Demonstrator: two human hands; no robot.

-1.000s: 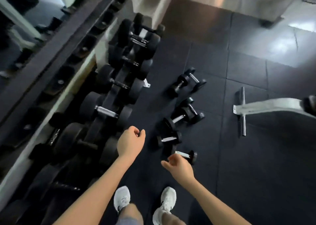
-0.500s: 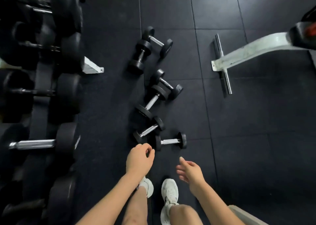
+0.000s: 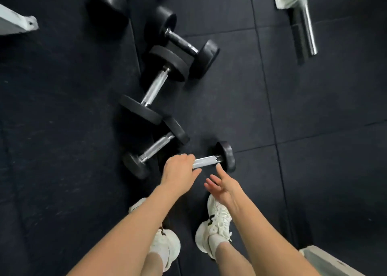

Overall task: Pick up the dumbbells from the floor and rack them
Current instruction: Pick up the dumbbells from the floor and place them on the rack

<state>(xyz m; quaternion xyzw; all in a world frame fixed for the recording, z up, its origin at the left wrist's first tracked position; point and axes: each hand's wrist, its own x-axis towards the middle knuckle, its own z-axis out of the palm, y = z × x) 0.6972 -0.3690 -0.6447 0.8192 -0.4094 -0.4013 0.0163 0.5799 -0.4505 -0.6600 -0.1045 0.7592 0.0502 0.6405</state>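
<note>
Several black dumbbells with chrome handles lie on the dark rubber floor. The nearest small dumbbell point(image 3: 225, 156) lies crosswise just ahead of my feet. My left hand point(image 3: 178, 172) covers its left end, with fingers curled over the handle and thumb beneath. My right hand point(image 3: 223, 184) hovers open beside it, fingers spread, one fingertip close to the handle's right end. A second small dumbbell point(image 3: 157, 147) lies diagonally just beyond my left hand. A medium dumbbell point(image 3: 155, 88) and another dumbbell point(image 3: 185, 43) lie further out, touching each other.
A larger dumbbell head point(image 3: 109, 4) sits at the top left. A white rack foot point(image 3: 17, 22) is at the left edge. A white bench base with a chrome crossbar point(image 3: 307, 24) is at the top right. My white shoes point(image 3: 217, 219) stand below. A pale object point(image 3: 326, 261) fills the bottom-right corner.
I have bent down and the view has closed in on the floor. My left hand went from a loose fist in the air onto the nearest dumbbell's handle. My right hand has opened beside it.
</note>
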